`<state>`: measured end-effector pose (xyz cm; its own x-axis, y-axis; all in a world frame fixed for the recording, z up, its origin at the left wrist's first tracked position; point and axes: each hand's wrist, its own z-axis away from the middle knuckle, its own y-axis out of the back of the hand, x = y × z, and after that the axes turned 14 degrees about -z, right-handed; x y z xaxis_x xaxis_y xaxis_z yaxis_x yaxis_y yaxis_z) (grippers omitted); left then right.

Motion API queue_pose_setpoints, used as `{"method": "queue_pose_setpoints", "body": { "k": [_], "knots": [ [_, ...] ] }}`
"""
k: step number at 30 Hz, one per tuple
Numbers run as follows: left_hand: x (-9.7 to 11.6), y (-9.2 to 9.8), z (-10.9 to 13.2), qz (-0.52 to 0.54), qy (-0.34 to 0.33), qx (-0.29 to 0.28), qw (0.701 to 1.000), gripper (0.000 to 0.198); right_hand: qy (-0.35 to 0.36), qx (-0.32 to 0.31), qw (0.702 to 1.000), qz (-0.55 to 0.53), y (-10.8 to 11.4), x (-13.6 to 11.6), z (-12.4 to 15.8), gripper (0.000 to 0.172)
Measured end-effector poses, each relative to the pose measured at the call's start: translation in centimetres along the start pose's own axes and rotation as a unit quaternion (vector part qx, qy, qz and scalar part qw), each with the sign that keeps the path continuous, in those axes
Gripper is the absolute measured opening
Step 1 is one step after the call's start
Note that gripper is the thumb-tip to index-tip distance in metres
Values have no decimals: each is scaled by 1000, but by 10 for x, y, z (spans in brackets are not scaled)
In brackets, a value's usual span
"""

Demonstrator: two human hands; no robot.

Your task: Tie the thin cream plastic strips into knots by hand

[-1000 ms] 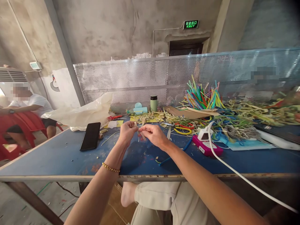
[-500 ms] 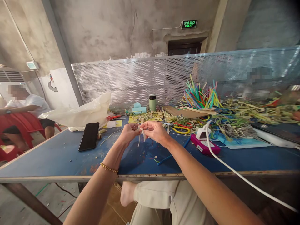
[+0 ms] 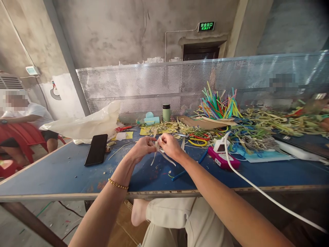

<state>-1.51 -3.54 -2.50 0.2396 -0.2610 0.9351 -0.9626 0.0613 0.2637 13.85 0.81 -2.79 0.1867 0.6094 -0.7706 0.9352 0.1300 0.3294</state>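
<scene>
Above the blue table (image 3: pixel 64 178), my two hands meet over pale, flat strips (image 3: pixel 167 158). My left hand (image 3: pixel 144 148) is closed, its thumb and fingers pinching the strips from the left. From the right, my right hand (image 3: pixel 169 145) pinches them too, fingertips almost touching those of the left. Loose strip ends hang below the fingers and stick up above them. How the strips cross between the fingertips is too small to make out. A blue rod (image 3: pixel 190 168) lies on the table near my right forearm.
A black phone (image 3: pixel 96 150) lies left of my hands. On the right are a magenta box (image 3: pixel 223 158) with a white plug and cable (image 3: pixel 246 183). Plant-like scraps (image 3: pixel 164 127), a green bottle (image 3: pixel 166 112) and colourful stems (image 3: pixel 217 104) line the back. A seated person (image 3: pixel 33 116) is at far left.
My right hand has drawn in and turned, its fingers now bunched against the left. Strip ends now hang out to the right below the hands. The view has shifted slightly.
</scene>
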Motion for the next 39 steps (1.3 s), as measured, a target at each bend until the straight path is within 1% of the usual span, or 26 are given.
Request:
{"method": "queue_pose_setpoints", "body": {
  "k": [3,7,12,18,23,28,31,33,35,36,39],
  "knots": [
    [1,1,1,-3,9,-24,1000,47,5,-7,998,67,-3,-3,4,10],
    [4,2,3,7,6,-27,1000,47,11,-36,997,64,-5,-6,8,8],
    [10,3,5,30,-3,-18,999,51,25,-16,998,59,-6,-4,7,8],
    [10,4,6,15,-7,-34,999,48,20,-12,999,36,-8,-2,6,9],
    [6,3,5,10,8,-31,999,55,-9,-6,1000,14,-10,-7,9,11],
    [5,2,4,-2,10,-40,999,60,49,34,997,51,-11,-4,8,10],
    [5,2,5,-11,15,-36,999,62,45,33,998,6,-9,-3,6,4],
    [4,3,5,-17,19,-34,999,62,22,23,998,-54,-7,-3,4,3],
    [3,3,5,-23,23,-30,999,61,-32,5,990,-136,-5,-6,4,6],
    [3,3,5,-28,24,-29,999,61,-67,-3,981,-182,-4,-7,4,7],
    [2,2,6,-46,25,-23,998,59,-158,-9,943,-293,-2,-12,5,10]
  ]
}}
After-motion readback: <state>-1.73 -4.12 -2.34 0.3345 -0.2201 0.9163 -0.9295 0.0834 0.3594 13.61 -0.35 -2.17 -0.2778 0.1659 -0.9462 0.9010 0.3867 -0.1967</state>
